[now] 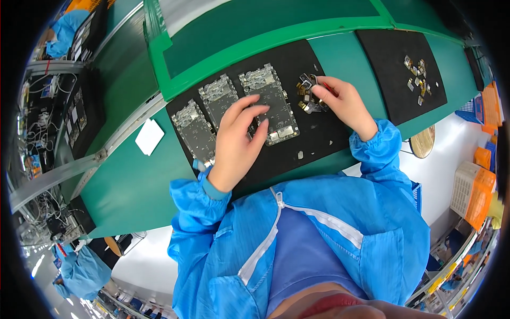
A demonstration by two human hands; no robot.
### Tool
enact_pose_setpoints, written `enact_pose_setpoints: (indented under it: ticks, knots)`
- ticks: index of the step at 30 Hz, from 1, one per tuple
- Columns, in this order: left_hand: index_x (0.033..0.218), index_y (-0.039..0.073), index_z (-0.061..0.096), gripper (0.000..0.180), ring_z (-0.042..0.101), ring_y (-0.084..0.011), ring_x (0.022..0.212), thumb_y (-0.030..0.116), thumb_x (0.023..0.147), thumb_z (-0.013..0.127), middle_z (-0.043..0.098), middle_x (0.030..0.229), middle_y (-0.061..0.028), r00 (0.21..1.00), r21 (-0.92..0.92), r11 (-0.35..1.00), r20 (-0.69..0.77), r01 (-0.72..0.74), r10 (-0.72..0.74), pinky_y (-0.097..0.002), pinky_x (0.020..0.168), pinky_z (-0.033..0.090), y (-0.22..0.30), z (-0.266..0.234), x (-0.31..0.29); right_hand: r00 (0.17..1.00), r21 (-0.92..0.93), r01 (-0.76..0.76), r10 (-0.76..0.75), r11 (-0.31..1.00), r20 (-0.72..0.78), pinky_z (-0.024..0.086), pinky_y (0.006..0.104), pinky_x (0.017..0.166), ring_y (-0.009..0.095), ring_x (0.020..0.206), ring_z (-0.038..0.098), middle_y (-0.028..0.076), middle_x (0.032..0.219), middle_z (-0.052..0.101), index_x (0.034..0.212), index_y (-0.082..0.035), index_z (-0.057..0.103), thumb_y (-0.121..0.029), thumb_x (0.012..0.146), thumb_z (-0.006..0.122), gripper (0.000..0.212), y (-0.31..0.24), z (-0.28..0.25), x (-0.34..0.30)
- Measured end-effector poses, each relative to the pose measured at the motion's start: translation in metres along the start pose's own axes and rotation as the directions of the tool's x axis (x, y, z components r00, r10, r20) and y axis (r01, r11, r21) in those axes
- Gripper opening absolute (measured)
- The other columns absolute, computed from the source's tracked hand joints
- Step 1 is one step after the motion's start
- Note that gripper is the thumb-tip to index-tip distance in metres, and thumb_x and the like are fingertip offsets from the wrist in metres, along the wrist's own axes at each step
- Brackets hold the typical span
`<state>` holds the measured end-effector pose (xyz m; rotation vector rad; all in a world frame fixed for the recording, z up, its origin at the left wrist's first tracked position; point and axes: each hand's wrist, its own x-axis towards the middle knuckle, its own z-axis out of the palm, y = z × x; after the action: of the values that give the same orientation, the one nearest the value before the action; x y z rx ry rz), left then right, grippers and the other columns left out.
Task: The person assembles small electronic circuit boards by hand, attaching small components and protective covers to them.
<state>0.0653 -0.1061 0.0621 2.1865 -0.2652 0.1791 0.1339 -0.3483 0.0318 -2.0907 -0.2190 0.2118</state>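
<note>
Three dark circuit boards lie side by side on a black mat (328, 127): a left board (197, 130), a middle board (219, 95) and a right board (273, 103). My left hand (235, 139) is over the middle and right boards, fingers apart and bent, with nothing visible in it. Its fingertips are at the right board's left side; whether they touch it I cannot tell. My right hand (345, 103) is closed around a thin red-and-dark tool (330, 88), mostly hidden by the fingers. Those fingers are at a pile of small electronic modules (306, 98) right of the boards.
Another black mat (388, 80) at the right carries several loose small modules (417, 74). White sheets (150, 136) lie on the green bench (119, 183) at the left. A green-taped frame edge (239, 49) runs behind the boards. A round stool (423, 142) stands beyond the bench.
</note>
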Motion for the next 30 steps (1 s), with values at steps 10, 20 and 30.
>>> enact_pose_setpoints:
  ticks: [10, 20, 30]
  knots:
    - [0.099, 0.008, 0.067, 0.022, 0.056, -0.0264, 0.087, 0.014, 0.078, 0.068, 0.058, 0.090, -0.0073, 0.971, 0.210, 0.951, 0.128, -0.225, 0.201, -0.0382, 0.079, 0.038, -0.014, 0.068, 0.063, 0.984, -0.061, 0.095, -0.103, 0.994, -0.145, 0.046, 0.0294, 0.063, 0.019, 0.071, 0.059, 0.009, 0.080, 0.064, 0.092, -0.002, 0.066, -0.011, 0.084, 0.063, 0.012, 0.013, -0.003, 0.004]
    - [0.092, 0.009, 0.066, 0.019, 0.054, -0.0247, 0.089, 0.017, 0.076, 0.071, 0.056, 0.088, -0.0044, 0.980, 0.221, 0.957, 0.103, -0.189, 0.170, -0.0390, 0.080, 0.035, -0.015, 0.085, 0.069, 0.991, -0.078, 0.062, -0.071, 0.995, -0.111, 0.046, 0.0314, 0.063, 0.022, 0.071, 0.059, 0.010, 0.080, 0.062, 0.091, -0.004, 0.066, -0.011, 0.083, 0.064, 0.011, 0.012, -0.006, 0.006]
    - [0.081, 0.008, 0.067, 0.009, 0.059, -0.0199, 0.072, 0.015, 0.076, 0.070, 0.063, 0.080, -0.0050, 0.996, -0.013, 0.998, 0.064, -0.055, 0.055, -0.0349, 0.072, 0.039, -0.023, 0.081, 0.076, 0.993, -0.116, 0.063, -0.073, 0.991, -0.089, 0.047, 0.0323, 0.064, 0.024, 0.074, 0.061, 0.011, 0.083, 0.065, 0.092, -0.003, 0.066, -0.012, 0.083, 0.063, 0.013, 0.015, -0.006, 0.008]
